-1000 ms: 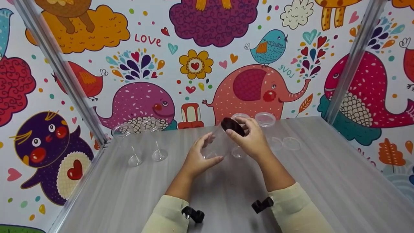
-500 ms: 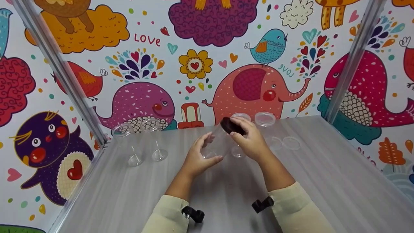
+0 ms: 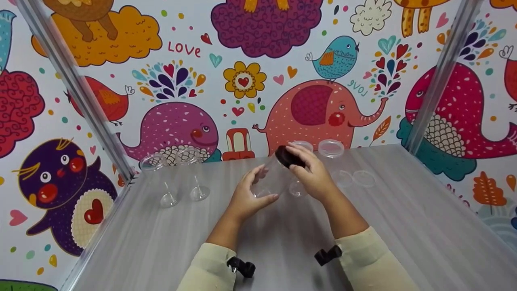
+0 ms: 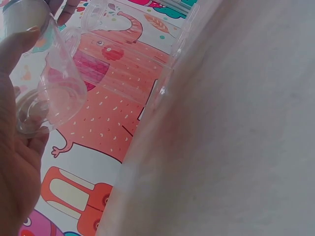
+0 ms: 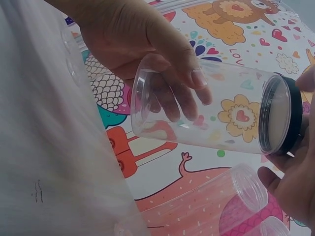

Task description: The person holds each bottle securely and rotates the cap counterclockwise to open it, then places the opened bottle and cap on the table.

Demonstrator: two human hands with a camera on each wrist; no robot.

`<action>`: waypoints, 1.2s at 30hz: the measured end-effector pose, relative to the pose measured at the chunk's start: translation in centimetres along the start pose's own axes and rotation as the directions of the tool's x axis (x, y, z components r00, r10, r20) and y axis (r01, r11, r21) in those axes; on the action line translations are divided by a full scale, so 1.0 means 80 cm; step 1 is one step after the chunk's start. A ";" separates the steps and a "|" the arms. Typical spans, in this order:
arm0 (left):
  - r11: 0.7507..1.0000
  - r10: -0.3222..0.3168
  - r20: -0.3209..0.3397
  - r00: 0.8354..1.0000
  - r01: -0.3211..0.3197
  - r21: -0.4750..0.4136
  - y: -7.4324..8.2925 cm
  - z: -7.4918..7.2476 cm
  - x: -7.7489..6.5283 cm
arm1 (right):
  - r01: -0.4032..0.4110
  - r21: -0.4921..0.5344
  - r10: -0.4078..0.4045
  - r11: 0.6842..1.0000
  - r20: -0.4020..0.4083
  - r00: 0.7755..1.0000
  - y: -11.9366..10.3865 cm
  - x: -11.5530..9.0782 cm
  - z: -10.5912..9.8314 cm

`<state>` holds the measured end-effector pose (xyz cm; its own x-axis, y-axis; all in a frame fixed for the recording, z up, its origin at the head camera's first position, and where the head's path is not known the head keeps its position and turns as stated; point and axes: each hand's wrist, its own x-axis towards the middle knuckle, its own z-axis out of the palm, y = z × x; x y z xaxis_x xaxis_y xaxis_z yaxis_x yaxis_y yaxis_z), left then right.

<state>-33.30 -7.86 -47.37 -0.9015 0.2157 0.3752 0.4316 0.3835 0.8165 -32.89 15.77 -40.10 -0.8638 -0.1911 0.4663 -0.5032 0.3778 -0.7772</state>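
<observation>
Grey wood-grain table (image 3: 161, 242) below tilted clear plastic jar (image 3: 270, 182). Left hand (image 3: 249, 196) wraps fingers round jar's lower end, likely for steadiness; right hand (image 3: 314, 171) grips dark round lid (image 3: 284, 155) at jar's top, presumably for control.

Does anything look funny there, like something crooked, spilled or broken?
Nothing really stands out. The clear jar is tilted, but only because the left hand holds it while the right hand grips its dark lid. The other jars stand upright on the table. I see no spill or crack.
</observation>
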 end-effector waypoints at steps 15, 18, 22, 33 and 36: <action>1.000 -0.009 0.007 1.000 0.009 0.013 0.002 -0.001 -0.001 | -0.144 -0.118 0.132 0.982 -0.110 0.985 -0.001 0.004 0.003; 1.000 -0.008 0.001 1.000 0.008 0.016 0.001 0.000 -0.001 | -0.166 -0.121 0.152 0.979 -0.119 0.981 -0.001 0.004 0.003; 1.000 0.003 -0.002 1.000 -0.003 0.015 0.000 0.000 -0.001 | -0.138 -0.094 0.126 0.986 -0.120 0.985 0.001 0.004 0.003; 1.000 0.021 0.018 1.000 -0.021 -0.001 -0.001 -0.001 0.001 | -0.038 0.009 0.038 0.999 -0.024 0.999 0.001 0.001 0.000; 1.000 0.016 0.020 1.000 -0.016 -0.002 0.000 -0.001 0.001 | -0.030 0.040 0.030 0.999 -0.007 1.000 0.000 0.000 0.000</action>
<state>-33.42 -7.93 -47.31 -0.8936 0.2398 0.3795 0.4460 0.3780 0.8113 -32.93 15.79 -40.07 -0.8784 -0.1734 0.4454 -0.4777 0.3466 -0.8073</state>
